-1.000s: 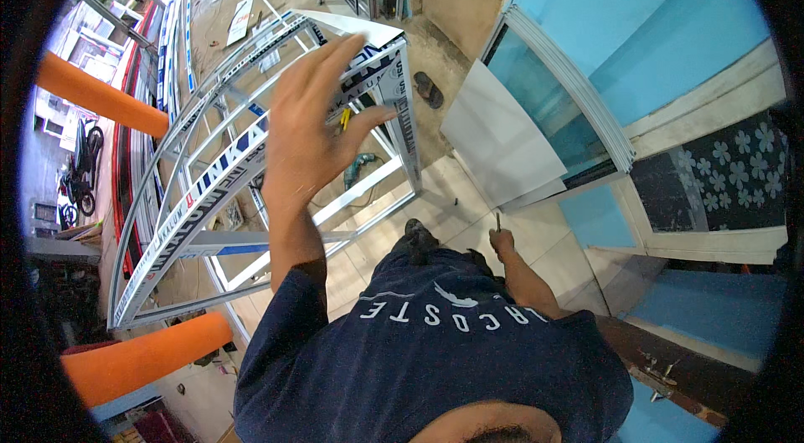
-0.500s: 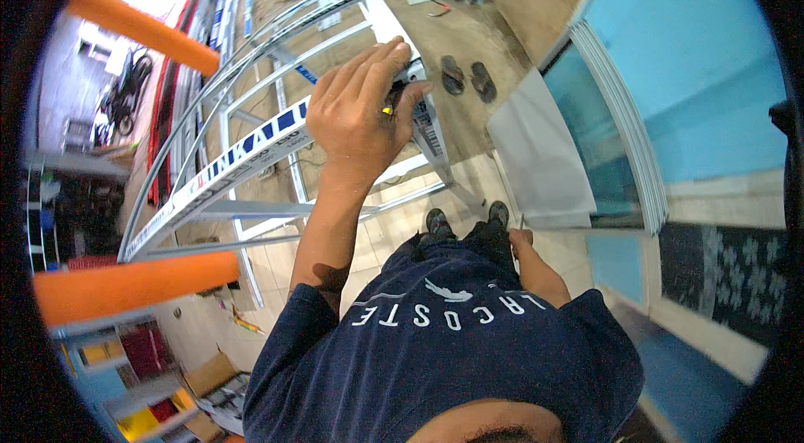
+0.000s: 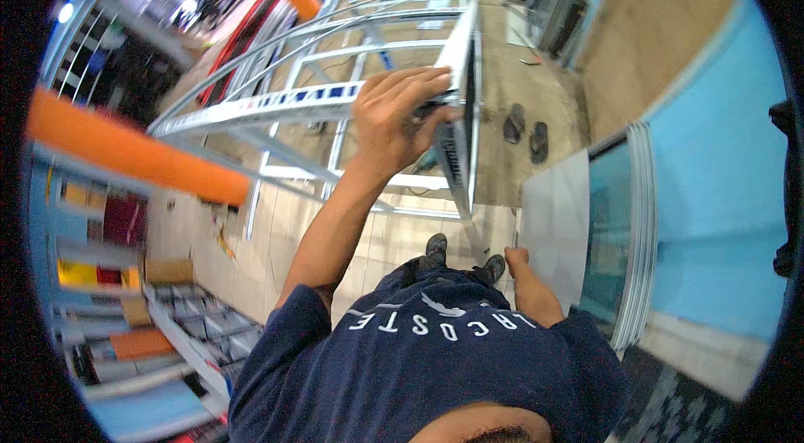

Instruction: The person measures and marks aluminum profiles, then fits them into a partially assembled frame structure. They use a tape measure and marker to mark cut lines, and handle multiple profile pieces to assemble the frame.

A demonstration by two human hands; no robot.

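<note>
My left hand is raised at the near corner of a tall frame of silver metal profiles. Its fingers and thumb close round a small dark object, mostly hidden by the hand; its kind cannot be made out. Whether the palm rests on the frame is unclear. Lower down, my right hand hangs by my right side, fingers curled round a thin rod-like thing pointing away from me. Only a narrow length of that shows.
Orange posts cross the left side. Sandals lie on the floor beyond the frame. A white sheet and a glass sliding panel stand at the right. Metal profiles and boxes fill the lower left.
The view has turned, so the frame and sandals appear farther right. My left hand stays at the frame's corner with the dark object. My right hand remains low and curled.
</note>
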